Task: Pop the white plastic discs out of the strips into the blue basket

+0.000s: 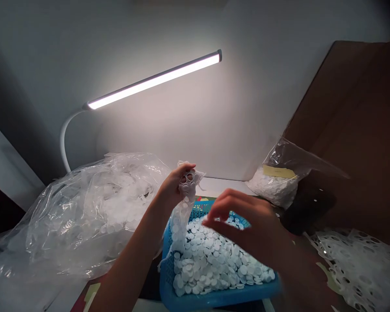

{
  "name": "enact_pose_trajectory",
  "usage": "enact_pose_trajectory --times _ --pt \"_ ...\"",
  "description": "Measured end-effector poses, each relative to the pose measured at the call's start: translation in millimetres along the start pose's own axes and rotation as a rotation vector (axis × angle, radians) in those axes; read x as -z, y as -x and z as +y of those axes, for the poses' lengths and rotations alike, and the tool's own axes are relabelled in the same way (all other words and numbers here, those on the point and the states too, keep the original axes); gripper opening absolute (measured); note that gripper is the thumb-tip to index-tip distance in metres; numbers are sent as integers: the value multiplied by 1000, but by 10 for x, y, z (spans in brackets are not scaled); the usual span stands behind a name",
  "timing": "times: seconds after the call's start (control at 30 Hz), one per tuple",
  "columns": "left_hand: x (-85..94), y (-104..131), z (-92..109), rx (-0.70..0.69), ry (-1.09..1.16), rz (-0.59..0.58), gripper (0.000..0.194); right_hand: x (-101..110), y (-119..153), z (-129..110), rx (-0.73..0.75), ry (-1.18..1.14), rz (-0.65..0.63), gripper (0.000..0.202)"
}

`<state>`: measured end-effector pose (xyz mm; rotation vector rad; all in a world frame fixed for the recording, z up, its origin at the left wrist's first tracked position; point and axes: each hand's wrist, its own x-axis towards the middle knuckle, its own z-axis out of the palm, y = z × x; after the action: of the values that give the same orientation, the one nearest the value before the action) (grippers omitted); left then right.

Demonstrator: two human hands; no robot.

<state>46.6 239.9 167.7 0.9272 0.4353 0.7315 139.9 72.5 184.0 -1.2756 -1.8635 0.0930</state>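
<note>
Gray wall (188, 138) fills the background, lit by a white bar lamp (156, 80) at eleven o'clock, whose curved gooseneck (63, 141) drops behind a large clear plastic bag (100, 216). That bag, crumpled and loaded with white pieces, spreads across eight and nine o'clock. At six o'clock, leaning toward five, a blue plastic basket (221, 299) holds a thick heap of small round white discs (214, 260). On its left side, a strip of perforated white sheet (187, 184) hangs down into the basket, its upper end bunched in the left hand (173, 186), whose thumb and fingers are closed around it. Above the heap, the right hand (250, 216) is curled, thumb and index fingertips brought together; a bit of white shows at the tips, but it is too small to tell whether they pinch a disc. A smaller clear bag (276, 186) of white material, with a yellow label (278, 171) on it, sits between three and four o'clock. Brown cardboard (354, 117) rises at two to three o'clock, and a pile of perforated white sheets (360, 264) lies at four o'clock on the patterned tabletop (326, 275).
</note>
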Motion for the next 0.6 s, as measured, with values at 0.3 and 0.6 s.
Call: enact_pose_trajectory --times 0.3,0.6 --pt "-43 68 -26 87 -19 -74 20 -89 -131 316 -127 134 149 16" --pt "-130 118 -84 31 6 -191 19 -117 -147 240 -58 226 122 5"
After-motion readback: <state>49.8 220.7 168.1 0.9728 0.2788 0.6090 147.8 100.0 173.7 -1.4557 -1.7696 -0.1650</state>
